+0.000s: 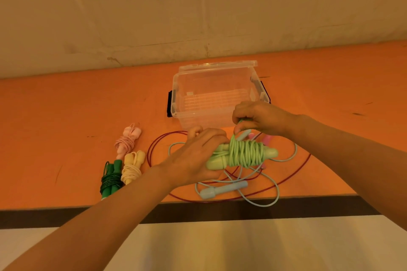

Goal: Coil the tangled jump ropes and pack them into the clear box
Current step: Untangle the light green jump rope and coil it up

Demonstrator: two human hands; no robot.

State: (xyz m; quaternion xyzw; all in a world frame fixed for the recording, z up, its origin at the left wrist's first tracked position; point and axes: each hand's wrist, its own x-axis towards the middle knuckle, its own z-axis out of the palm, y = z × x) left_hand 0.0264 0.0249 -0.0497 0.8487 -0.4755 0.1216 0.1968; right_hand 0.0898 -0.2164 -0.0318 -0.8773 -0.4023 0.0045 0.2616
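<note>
A: The hands?
B: Left hand (196, 154) grips the handles of the light-green rubber jump rope (244, 153); right hand (259, 120) pinches its cord end above the coil.
A: The box?
B: The clear plastic box (211, 94) sits open just behind them. No readable writing.

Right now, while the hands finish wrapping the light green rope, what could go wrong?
1. The right hand pinches only the last loop of the light green rope; if it slips, the coil may loosen.
2. The blue rope and red rope lie loose and crossed beneath, so they could snag.
3. Loops of both hang past the table edge and might slide off.
</note>
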